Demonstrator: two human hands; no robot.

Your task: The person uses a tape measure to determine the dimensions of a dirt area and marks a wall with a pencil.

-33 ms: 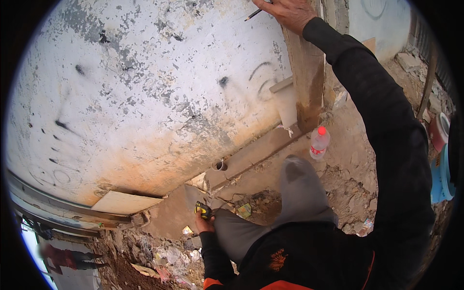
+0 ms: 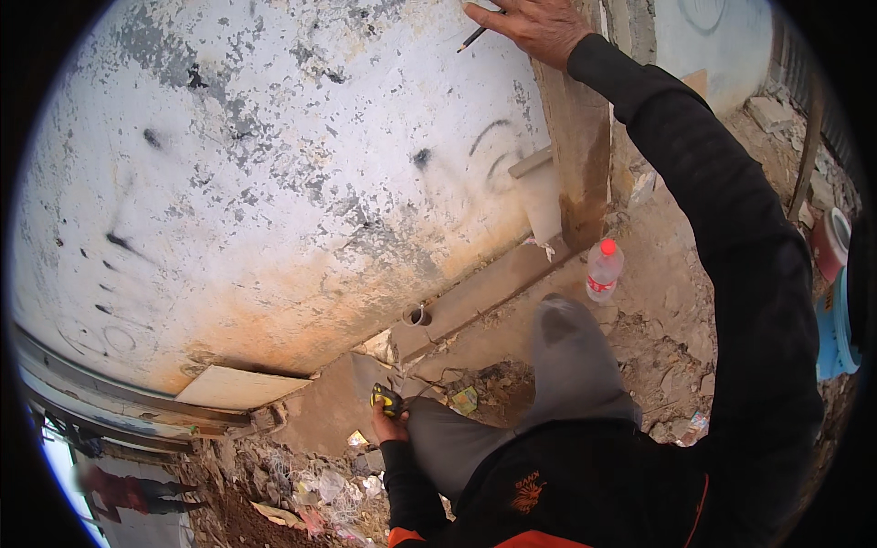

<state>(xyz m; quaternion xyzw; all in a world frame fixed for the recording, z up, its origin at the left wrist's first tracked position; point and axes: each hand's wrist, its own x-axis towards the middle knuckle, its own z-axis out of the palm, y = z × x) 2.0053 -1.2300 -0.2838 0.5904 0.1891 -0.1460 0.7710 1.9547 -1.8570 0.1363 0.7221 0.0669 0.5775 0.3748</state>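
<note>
My left hand, low by my knee, is closed around a yellow and black tape measure. Whether any of its blade is pulled out, I cannot tell. At the top, my right hand is raised against the peeling white wall, beside a rough concrete column. A dark pencil sticks out from under its fingers, tip pointing down and left. The top of this hand reaches the picture's edge.
A clear bottle with a red cap stands right of my knee. A short pipe end rises at the wall's foot. Rubble and plastic litter lie lower left. A blue bucket is at the far right; another person is at lower left.
My right hand has come slightly down and left with the pencil, so more of its fingers shows. My left hand with the tape measure has barely shifted.
</note>
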